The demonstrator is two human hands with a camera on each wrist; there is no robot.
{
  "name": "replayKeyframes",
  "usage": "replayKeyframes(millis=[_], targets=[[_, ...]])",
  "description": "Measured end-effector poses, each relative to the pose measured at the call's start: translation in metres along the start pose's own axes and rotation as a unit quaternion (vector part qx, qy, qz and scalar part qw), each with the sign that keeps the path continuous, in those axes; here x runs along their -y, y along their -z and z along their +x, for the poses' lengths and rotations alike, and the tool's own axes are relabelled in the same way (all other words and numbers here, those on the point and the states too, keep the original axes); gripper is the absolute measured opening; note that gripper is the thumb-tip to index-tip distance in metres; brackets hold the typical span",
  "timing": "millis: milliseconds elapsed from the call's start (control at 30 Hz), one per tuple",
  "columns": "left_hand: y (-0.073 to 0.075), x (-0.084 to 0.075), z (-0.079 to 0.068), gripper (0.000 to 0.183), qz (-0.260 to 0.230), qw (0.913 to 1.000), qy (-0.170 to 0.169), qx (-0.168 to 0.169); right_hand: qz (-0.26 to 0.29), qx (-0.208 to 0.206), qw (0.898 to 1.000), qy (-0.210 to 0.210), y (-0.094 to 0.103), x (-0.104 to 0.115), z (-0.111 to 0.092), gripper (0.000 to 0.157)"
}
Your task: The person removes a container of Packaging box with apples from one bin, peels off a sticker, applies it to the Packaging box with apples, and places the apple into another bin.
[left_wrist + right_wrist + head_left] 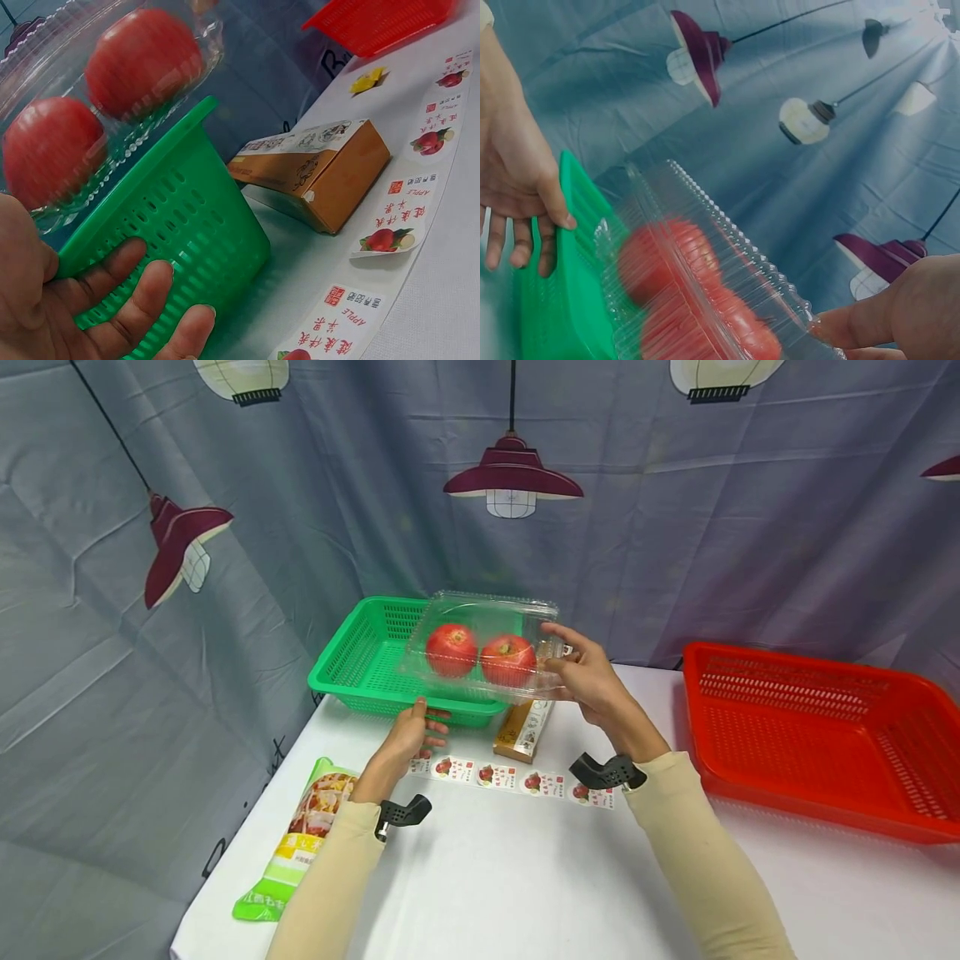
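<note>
My right hand (588,681) pinches the right end of a clear plastic clamshell box (480,610), tilted above a green basket (333,672). Two red apples, the left apple (452,650) and the right apple (508,660), lie inside the box. At the basket's near rim is my left hand (405,739), its thumb over the rim and its fingers spread along the outer wall, as the left wrist view (97,307) also shows. In the right wrist view the left hand's thumb touches the rim, and the box (705,225) stands beside the basket (574,262).
A brown and white carton (522,731) lies right of the basket. In front runs a strip of apple stickers (495,777). A green food bag (307,835) lies at the table's left edge. A red basket (810,752) stands at the right. A patterned grey curtain hangs behind.
</note>
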State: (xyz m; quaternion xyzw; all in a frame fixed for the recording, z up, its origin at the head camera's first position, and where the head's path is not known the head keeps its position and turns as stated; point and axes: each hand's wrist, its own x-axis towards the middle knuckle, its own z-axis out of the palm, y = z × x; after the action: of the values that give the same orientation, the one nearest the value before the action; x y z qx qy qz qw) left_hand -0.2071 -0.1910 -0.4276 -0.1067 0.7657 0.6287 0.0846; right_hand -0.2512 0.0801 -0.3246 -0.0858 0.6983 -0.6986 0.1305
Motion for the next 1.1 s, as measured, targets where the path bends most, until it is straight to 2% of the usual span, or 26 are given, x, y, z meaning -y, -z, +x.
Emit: replayKeyframes(millis=[400,1100], targets=[[0.001,0.000,0.001,0.064,-0.002,1.0000,0.003,0.005,0.017,0.000,1.000,-0.003,0.015,-0.003,-0.013,0.062],[0.001,-0.002,0.000,0.064,0.006,0.9999,0.008,0.004,-0.011,-0.008,1.000,-0.005,0.045,-0.005,-0.036,0.061]])
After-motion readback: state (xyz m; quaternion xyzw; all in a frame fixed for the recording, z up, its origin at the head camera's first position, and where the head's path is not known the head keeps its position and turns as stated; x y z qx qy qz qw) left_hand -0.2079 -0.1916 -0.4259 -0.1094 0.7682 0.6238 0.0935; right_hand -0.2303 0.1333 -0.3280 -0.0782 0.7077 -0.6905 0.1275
